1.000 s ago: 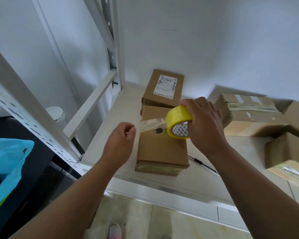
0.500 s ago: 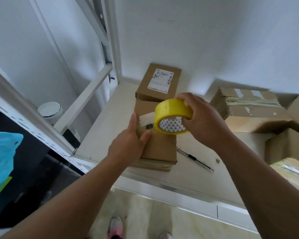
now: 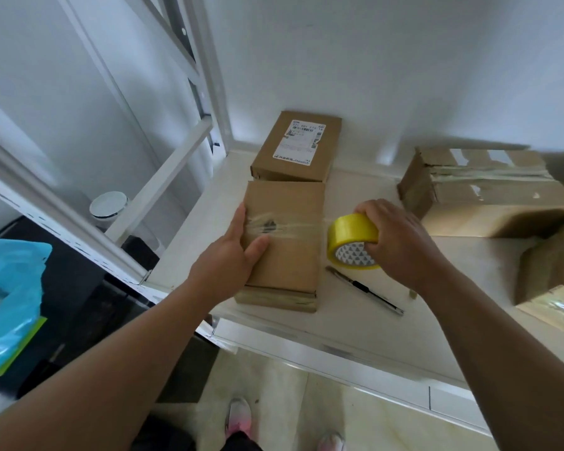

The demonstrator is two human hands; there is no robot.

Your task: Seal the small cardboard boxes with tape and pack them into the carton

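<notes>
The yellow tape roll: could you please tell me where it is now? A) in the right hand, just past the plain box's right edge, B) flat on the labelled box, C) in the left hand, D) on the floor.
A: the right hand grips the tape roll beside the plain box, and a clear strip runs from it across the box top.

It looks like a small stockroom or parcel-packing corner: a white slotted metal rack against bare white walls, its shelf carrying a brown box with a printed shipping label, worn taped cartons, a yellow tape roll and a utility knife, above a tiled floor.
</notes>
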